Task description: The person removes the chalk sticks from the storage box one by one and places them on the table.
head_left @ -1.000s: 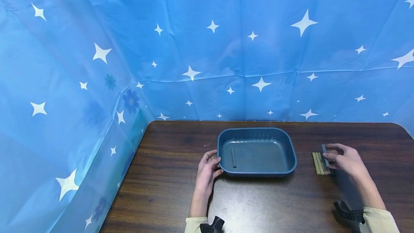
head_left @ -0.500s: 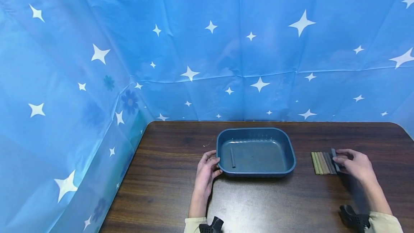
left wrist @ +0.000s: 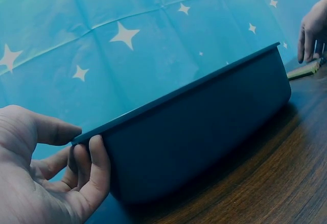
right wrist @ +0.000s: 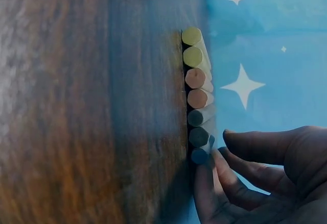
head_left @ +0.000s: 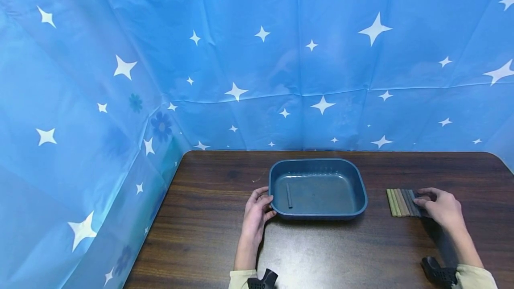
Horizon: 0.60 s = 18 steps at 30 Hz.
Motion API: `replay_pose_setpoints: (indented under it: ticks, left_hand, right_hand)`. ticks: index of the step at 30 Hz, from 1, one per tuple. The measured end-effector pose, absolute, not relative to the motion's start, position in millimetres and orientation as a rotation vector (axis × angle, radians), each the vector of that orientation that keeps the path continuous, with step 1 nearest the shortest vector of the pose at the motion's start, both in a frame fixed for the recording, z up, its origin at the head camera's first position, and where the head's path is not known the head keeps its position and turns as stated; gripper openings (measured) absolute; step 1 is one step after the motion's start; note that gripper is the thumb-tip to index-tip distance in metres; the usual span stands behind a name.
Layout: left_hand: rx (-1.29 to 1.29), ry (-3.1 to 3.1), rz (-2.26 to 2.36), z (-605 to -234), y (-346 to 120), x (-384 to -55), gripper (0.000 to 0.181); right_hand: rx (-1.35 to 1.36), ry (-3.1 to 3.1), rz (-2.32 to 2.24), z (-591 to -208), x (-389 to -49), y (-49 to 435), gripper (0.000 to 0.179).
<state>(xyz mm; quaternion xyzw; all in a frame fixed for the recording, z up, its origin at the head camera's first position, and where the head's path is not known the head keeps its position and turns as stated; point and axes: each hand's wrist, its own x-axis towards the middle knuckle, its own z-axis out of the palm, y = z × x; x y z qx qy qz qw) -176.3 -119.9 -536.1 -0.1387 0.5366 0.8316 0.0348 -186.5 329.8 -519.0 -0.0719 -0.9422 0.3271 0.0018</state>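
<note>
A dark blue plastic tray (head_left: 321, 196) stands on the table, and one dark chalk stick (head_left: 289, 196) lies in its left part. At the tray's left end my left hand (head_left: 256, 215) pinches the rim between thumb and fingers, as the left wrist view also shows. To the right of the tray lies a row of chalk sticks (head_left: 401, 203), side by side: yellow, brownish orange, then dark ones. My right hand (head_left: 443, 208) holds the blue chalk stick (right wrist: 200, 156) at the row's right end, with thumb and fingers about it. The fingers partly hide this stick.
The brown wooden table (head_left: 209, 217) ends at the back against a blue curtain (head_left: 257, 66) with white stars. A black wrist mount (head_left: 263, 278) sits on the left forearm, another black wrist mount (head_left: 437, 273) on the right.
My right hand has shifted right and lowered the blue stick from above the row to its right end, beside the dark sticks. My left hand stays on the tray's rim.
</note>
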Motion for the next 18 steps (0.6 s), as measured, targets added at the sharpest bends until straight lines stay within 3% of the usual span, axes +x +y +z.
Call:
replay_pose_setpoints:
  ticks: [18]
  left_hand:
    - [-0.423, 1.645, 2.561, -535.9, -120.2, -176.2, 0.035]
  right_hand:
    - [-0.326, -2.887, 1.106, -513.1, -187.3, 322.5, 0.033]
